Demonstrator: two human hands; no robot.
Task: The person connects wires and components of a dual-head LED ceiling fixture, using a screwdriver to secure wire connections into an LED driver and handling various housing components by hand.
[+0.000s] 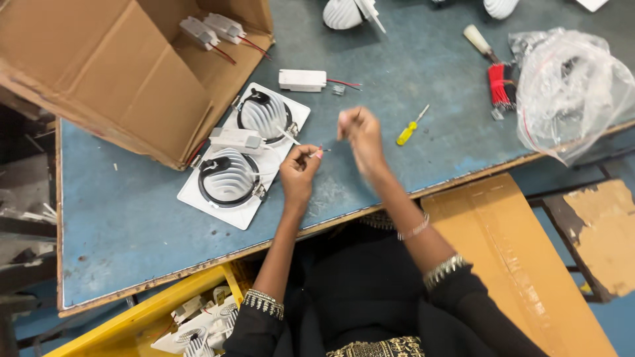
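The left hand (299,173) is closed in a pinch on the end of a thin wire (319,153), its tip pointing toward two o'clock. The right hand (359,132), just beside it at about one o'clock and blurred, has its fingers bunched together; whether it grips anything cannot be told. Both hover over the blue bench (132,218). At nine o'clock from the left hand lies a white double light fitting (241,158) with two round ribbed housings, and a small white driver box (236,139) rests across its middle. A second white driver box (302,80) with red wires lies on the bench at twelve o'clock. At ten o'clock an open cardboard box (119,79) lies on its side, holding two more white driver boxes (213,30) with red leads. At three o'clock from the right hand is a small yellow screwdriver (410,127); farther out at two o'clock sit a bundle of red wires (501,86) and a crumpled clear plastic bag (572,92). Below the bench, at seven o'clock, a yellow bin (159,311) holds more white fittings.
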